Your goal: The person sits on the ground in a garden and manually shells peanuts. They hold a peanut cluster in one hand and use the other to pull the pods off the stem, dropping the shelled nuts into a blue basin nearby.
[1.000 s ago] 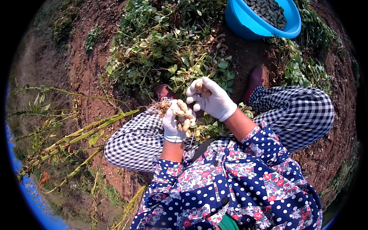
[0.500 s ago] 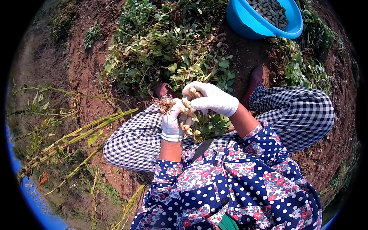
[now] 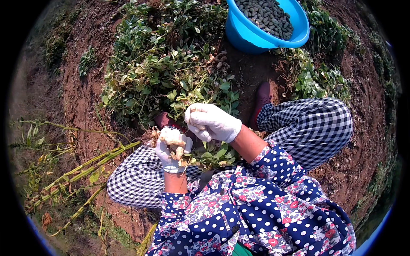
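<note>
White gloves cover both hands. My left hand [image 3: 166, 158] is closed around the root end of a peanut plant, with dark thin roots [image 3: 150, 135] sticking out to its left. Pale peanuts [image 3: 179, 152] hang from that bunch beside the fingers. Up and to the right, apart from the bunch, my right hand [image 3: 215, 122] is curled shut, with bits of tan peanut showing between its fingers. Below it, green leaves [image 3: 215, 154] of the plant lie over my lap.
A blue basin [image 3: 252, 39] with many peanuts [image 3: 267, 18] stands at the far right. Pulled peanut plants [image 3: 145, 81] are heaped ahead of me, some pods [image 3: 218, 59] showing. Tall weed stalks [image 3: 92, 168] lean in from the left. Around lies reddish soil [image 3: 245, 68].
My right hand has come away from the bunch with peanuts in its fingers. The left hand still grips the roots. The whole view has shifted, so the basin appears further left.
</note>
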{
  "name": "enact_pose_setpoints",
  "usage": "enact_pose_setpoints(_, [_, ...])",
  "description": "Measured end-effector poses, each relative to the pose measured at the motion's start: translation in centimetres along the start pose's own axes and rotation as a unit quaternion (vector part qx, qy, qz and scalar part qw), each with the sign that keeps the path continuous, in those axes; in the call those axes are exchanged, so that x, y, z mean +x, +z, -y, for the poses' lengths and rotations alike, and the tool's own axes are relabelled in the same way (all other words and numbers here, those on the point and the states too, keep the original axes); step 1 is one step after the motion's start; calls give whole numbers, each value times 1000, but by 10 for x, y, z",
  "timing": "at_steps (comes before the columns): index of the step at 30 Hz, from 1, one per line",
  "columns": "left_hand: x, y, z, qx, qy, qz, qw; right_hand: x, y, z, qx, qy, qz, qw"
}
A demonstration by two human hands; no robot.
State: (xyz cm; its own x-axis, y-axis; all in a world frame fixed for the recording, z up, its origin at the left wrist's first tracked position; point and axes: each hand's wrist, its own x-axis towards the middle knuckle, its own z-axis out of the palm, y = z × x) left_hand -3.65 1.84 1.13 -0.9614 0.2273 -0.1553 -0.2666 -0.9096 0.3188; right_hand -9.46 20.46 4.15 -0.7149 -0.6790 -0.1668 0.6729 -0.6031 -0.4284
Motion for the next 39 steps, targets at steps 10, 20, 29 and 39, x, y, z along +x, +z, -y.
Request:
enact_pose_setpoints(10, [13,-15,1,100,-57,-293,949,-17,-133,213,405,-449,-162,780])
enact_pose_setpoints(20, [8,-16,-2,82,-71,-117,987,-9,-31,1,-4,-57,-272,961])
enact_pose_setpoints(29, [1,-9,-1,84,-95,-148,981,-9,9,-38,-155,-18,-163,974])
enact_pose_setpoints(39, [1,7,11,151,-75,-142,975,-2,4,-40,-121,25,-216,968])
